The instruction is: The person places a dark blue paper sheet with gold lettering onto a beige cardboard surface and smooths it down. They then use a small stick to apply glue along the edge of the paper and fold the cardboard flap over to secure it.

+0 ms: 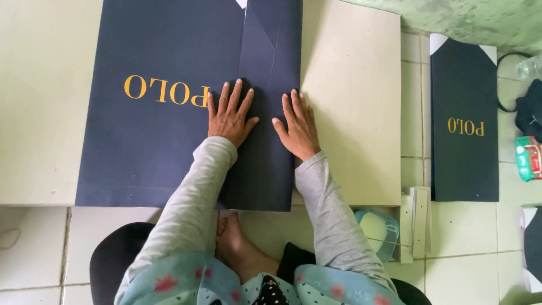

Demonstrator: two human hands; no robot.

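The large navy-blue paper sheet with gold lettering (164, 107) is lying on a pale board (355, 101) on the tiled floor; left hand (228, 116) and right hand (298, 127), fingers spread and flat, are pressing down its folded flap near the board's near edge, seemingly creasing it.

Two bare hands, left hand (228, 116), right hand (299, 129), long light-grey sleeves, pale teal garment with red floral print, dotted dark fabric beneath, bare foot
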